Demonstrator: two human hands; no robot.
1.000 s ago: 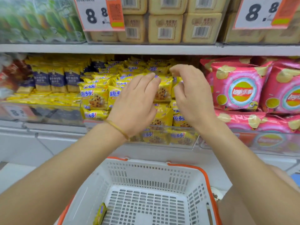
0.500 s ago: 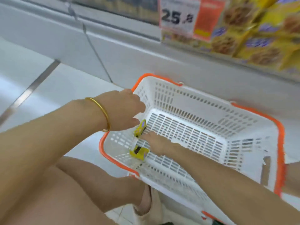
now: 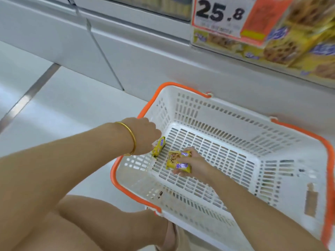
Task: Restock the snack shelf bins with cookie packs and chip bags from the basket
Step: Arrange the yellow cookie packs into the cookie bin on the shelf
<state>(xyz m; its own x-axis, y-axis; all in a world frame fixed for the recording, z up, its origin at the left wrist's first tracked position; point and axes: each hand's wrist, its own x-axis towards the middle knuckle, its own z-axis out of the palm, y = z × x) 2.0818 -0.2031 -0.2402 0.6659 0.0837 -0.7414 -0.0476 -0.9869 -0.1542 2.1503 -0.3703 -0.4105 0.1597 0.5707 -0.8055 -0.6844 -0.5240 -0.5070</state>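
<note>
Both hands are working the basket's (image 3: 235, 113) left corner, tight to wall and orange rim; slotted floor is stretching wide rightward. The left hand (image 3: 143, 136) is covering its own fingers, grip can't be told; left cookie pack (image 3: 159, 146) is poking out beneath, touching it. The right hand (image 3: 196, 164) is gripping the right cookie pack (image 3: 178, 162) at the basket floor.

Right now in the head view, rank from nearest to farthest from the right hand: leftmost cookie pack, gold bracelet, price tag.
1. Leftmost cookie pack, just left of the right hand.
2. Gold bracelet, left wrist.
3. Price tag, up on shelf.
</note>
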